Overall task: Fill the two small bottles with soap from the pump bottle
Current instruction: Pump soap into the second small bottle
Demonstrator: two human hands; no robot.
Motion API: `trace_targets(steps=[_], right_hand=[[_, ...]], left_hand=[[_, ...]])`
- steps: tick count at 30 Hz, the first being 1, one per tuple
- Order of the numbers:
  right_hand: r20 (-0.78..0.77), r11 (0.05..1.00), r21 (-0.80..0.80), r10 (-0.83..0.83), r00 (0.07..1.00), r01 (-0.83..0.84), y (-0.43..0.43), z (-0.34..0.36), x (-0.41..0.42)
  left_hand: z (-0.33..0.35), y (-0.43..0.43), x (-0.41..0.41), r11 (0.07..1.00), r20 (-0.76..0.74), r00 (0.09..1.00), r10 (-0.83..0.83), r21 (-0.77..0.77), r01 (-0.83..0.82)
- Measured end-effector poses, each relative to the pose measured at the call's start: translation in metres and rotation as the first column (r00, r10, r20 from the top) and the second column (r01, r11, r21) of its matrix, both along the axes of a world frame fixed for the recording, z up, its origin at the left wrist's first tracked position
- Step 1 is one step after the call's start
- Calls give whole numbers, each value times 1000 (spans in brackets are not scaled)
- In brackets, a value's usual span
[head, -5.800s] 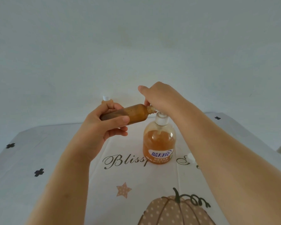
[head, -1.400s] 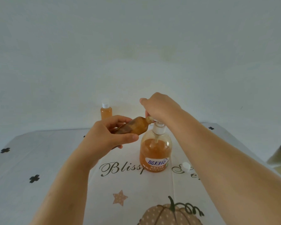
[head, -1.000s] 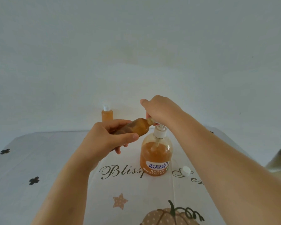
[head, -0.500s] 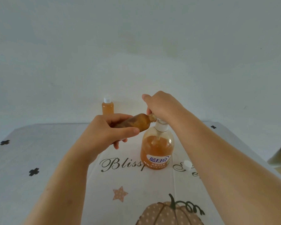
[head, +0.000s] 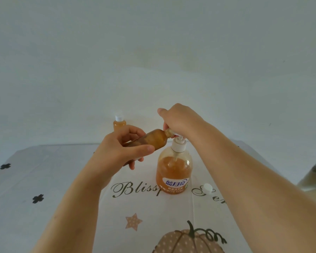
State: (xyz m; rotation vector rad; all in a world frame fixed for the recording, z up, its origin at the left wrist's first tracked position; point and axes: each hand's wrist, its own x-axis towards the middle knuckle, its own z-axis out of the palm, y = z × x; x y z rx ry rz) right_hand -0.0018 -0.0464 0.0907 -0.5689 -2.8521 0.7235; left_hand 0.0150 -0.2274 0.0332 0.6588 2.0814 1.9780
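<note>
The pump bottle [head: 174,172] stands in the middle of the table, part full of orange soap, with a white pump collar. My right hand [head: 179,121] covers and grips the pump head. My left hand [head: 120,152] holds an uncapped small bottle [head: 151,139] tilted almost flat, its open neck right at the pump's spout under my right hand. It looks mostly full of orange soap. A second small bottle [head: 119,123], capped in white and full of orange soap, stands upright at the far edge behind my left hand.
A loose white cap [head: 207,188] lies on the tablecloth [head: 44,179] right of the pump bottle. The cloth carries script lettering, a star and a pumpkin print. A plain wall rises behind the table; the table's right edge drops off near my right forearm.
My right hand has kept working the pump head up and down, and the small bottle stays at the spout. The view has shifted slightly; both hands hold their grips.
</note>
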Motion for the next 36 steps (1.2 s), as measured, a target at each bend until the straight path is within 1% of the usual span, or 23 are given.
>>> trace_targets(steps=[5, 9, 15, 22, 30, 36], right_hand=[[-2, 1000, -12, 11, 1000, -11, 0, 0, -1], [-13, 1000, 3, 4, 1000, -4, 0, -9, -3], [-4, 999, -50, -11, 1000, 10, 1, -15, -5], [-6, 997, -72, -5, 1000, 4, 1, -12, -3], [19, 999, -32, 35, 999, -34, -1, 4, 3], [42, 999, -14, 41, 998, -40, -3, 3, 2]], left_hand=[[-1, -1, -3, 1000, -10, 1000, -19, 14, 19], [-4, -3, -7, 1000, 11, 1000, -28, 0, 28], [-6, -3, -9, 999, 18, 999, -43, -24, 43], [-4, -3, -6, 999, 17, 999, -37, 9, 37], [0, -1, -2, 997, 3, 1000, -16, 75, 16], [-2, -2, -3, 998, 4, 1000, -17, 61, 17]])
